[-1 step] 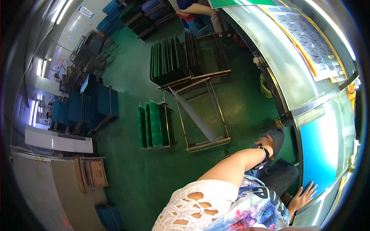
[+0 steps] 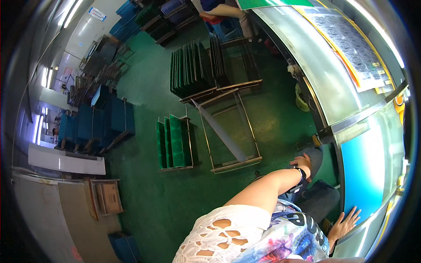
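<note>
My left hand [image 2: 302,165] rests on my knee in grey trousers, holding nothing, with its fingers loosely apart. A dark band circles that wrist. Farther right, my right hand [image 2: 344,225] lies with fingers spread on the near end of a blue rectangular panel [image 2: 362,175]. The panel lies flat on a lit glass-topped table [image 2: 342,131] and shines with a bright reflection.
A printed film sheet with yellow edging [image 2: 346,44] and a green panel [image 2: 274,3] lie farther along the table. Racks of upright green panels [image 2: 188,70] and a metal frame rack [image 2: 237,164] stand on the green floor. Another person [image 2: 230,11] sits at the far end.
</note>
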`<action>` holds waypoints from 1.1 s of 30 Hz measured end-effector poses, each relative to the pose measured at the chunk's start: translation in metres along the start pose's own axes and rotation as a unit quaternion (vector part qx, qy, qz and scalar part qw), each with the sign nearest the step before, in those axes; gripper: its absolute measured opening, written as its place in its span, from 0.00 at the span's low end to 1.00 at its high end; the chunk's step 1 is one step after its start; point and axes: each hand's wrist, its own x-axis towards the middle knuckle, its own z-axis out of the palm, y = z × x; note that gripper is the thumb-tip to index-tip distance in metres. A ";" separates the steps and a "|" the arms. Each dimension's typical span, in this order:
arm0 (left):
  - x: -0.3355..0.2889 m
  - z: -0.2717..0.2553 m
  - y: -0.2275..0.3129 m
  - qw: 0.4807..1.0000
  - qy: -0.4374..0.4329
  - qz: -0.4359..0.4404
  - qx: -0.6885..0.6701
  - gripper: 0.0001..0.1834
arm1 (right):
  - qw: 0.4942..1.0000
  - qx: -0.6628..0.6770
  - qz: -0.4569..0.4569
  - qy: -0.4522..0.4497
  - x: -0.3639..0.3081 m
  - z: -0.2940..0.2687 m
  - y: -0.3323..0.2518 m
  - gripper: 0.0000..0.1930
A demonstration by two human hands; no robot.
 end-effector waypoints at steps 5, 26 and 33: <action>0.023 0.020 0.004 0.997 0.068 0.041 0.013 0.75 | 1.000 0.002 -0.009 0.003 0.002 -0.002 -0.002 0.30; -0.018 -0.007 -0.003 1.000 0.015 0.014 0.011 0.74 | 1.000 -0.004 0.002 0.007 0.001 -0.003 -0.004 0.31; -0.009 -0.003 -0.003 0.998 0.040 0.045 0.008 0.74 | 1.000 0.001 0.003 0.009 0.002 -0.005 -0.005 0.30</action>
